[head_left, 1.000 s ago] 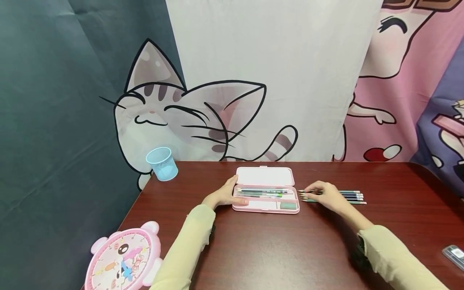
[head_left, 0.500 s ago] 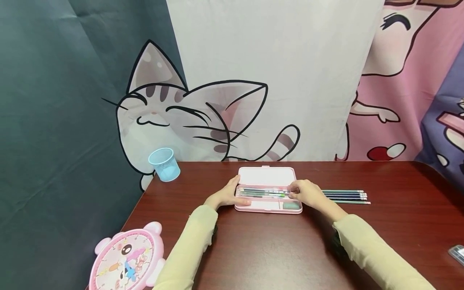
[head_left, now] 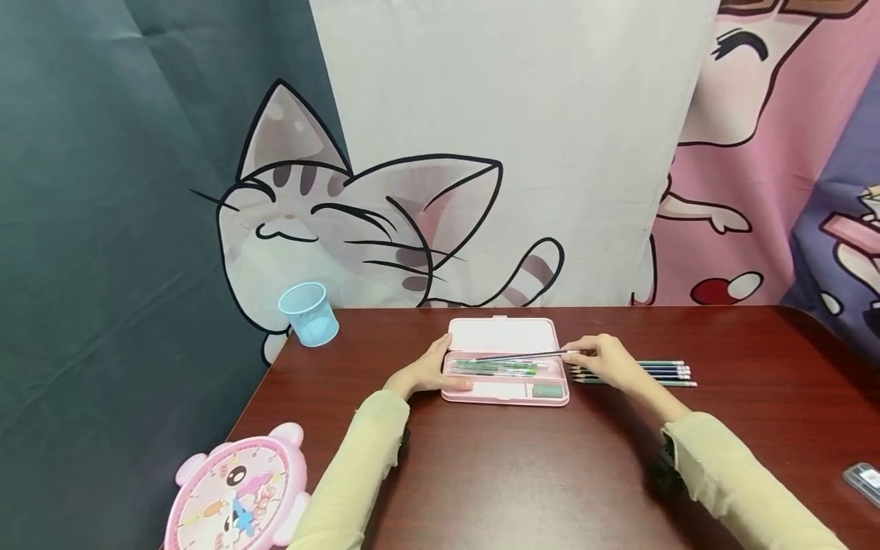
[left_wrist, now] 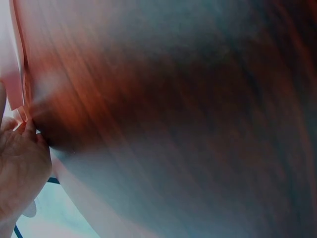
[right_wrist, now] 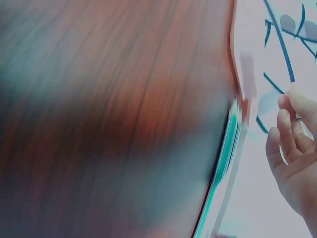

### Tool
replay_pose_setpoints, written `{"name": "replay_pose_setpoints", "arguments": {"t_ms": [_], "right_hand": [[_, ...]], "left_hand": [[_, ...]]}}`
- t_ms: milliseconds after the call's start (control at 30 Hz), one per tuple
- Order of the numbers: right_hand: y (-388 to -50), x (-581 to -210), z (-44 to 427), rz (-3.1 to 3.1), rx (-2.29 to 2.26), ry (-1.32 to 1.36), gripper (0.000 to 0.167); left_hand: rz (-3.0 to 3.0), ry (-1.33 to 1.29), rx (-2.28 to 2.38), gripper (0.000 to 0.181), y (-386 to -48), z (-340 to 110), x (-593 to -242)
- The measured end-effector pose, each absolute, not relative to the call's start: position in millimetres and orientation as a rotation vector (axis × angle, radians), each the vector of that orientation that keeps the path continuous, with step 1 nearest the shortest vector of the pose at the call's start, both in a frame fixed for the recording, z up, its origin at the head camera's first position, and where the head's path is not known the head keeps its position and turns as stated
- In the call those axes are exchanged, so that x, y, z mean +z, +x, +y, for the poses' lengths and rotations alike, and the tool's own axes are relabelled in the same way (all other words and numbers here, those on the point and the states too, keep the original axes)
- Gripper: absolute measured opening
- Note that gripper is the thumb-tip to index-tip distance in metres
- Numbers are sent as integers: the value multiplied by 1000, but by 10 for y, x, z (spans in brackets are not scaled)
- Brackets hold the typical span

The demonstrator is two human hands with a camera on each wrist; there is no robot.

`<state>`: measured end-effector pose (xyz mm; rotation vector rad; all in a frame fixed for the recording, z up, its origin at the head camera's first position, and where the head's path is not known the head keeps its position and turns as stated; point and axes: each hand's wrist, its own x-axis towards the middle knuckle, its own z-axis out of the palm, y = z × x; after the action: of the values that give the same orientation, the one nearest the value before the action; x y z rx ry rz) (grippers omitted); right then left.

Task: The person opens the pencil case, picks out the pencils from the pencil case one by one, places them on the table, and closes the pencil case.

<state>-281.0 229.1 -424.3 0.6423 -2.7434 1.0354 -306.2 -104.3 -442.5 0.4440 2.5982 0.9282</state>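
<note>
An open pink pencil case [head_left: 454, 396] lies on the table with its lid folded back. Several pens and pencils [head_left: 491, 369] fill its long compartment, and a grey-green eraser [head_left: 547, 390] sits in a front one. My left hand [head_left: 421, 373] holds the case's left end, thumb across the front part and fingers at the back. Between thumb and fingers, my right hand [head_left: 608, 363] pinches the right end of a dark pencil [head_left: 522, 356], which slants just above the case. Beneath and beyond that hand, several pencils [head_left: 663, 373] lie side by side, points toward the case.
A light blue mesh cup [head_left: 312, 317] stands at the table's back left corner. At the front left is a pink animal-shaped clock [head_left: 237, 489]. A small grey transparent box [head_left: 862, 480] lies near the right edge. A cartoon curtain [head_left: 584, 153] hangs behind the table.
My right hand went left from the row of pencils to the case, took hold of a pencil there, and has drawn back right with it raised. The left hand stays on the case.
</note>
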Motion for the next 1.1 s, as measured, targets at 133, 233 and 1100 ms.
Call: {"name": "replay_pose_setpoints", "arguments": {"t_ms": [133, 233, 1100], "right_hand": [[-2734, -4214, 2557, -2736, 1000, 598, 16], [-2647, -4184, 2807, -2730, 991, 576, 17], [-2197, -4383, 3752, -2735, 651, 473, 14]], "left_hand": [[2602, 439, 935, 108, -3057, -1035, -4425], [2603, 438, 937, 108, -3050, -1034, -4419], [2606, 437, 922, 107, -3062, -1039, -4426]]}}
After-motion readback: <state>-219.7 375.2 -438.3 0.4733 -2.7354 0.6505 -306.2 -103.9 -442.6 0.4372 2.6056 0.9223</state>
